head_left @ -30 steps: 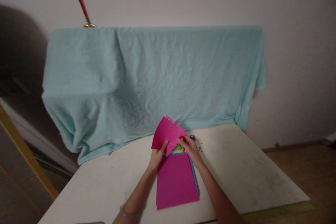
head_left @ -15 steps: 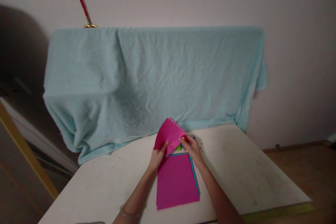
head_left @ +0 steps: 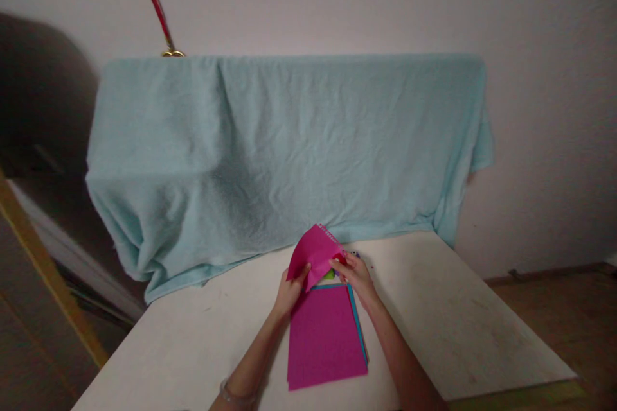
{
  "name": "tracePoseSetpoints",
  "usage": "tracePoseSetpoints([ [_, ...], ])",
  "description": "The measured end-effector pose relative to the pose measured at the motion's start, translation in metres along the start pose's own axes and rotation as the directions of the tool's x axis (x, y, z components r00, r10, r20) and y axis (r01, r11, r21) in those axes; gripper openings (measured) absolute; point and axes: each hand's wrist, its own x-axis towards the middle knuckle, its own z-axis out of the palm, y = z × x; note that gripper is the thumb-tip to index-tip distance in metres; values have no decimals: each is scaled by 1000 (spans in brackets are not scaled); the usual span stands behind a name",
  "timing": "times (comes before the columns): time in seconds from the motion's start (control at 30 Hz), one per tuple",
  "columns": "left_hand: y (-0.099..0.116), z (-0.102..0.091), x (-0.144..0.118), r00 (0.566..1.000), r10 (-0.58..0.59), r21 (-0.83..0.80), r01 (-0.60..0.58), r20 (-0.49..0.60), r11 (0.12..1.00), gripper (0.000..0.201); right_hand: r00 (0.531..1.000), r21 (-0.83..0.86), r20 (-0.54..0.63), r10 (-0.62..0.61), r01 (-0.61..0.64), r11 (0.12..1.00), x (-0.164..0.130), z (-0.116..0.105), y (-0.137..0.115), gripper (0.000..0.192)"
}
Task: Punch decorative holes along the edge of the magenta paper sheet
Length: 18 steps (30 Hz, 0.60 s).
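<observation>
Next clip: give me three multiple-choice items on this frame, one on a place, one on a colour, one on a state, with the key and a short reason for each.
1. Where does the stack of sheets lie?
A. on the white table
B. on the floor
C. on top of the draped cloth

2. What colour is the loose sheet held up by the left hand and right hand?
A. yellow
B. magenta
C. black

3. How is that loose sheet?
A. flat on the stack
B. rolled into a tube
C. lifted and bent between the hands

Key: 1 A, the stack rests flat on the tabletop. 2 B, it matches the top sheet of the stack. 3 C, it curves upward above the stack's far edge, before the light blue cloth.
</observation>
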Motion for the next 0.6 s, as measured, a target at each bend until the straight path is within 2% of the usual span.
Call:
tracePoseSetpoints([
  [0.27,5,0,-2,1000,24,31,-24,7,999,34,1000,-1,-14,-14,14,1000,-1,-1,0,42],
  [0.47,5,0,-3,1000,-4,36,4,0,999,33,997,-42,-5,-74,73,996,-2,-2,0,39],
  [0.6,5,0,-2,1000,-8,17,8,2,1000,33,998,-44,-8,-69,69,997,-4,-1,-4,41],
])
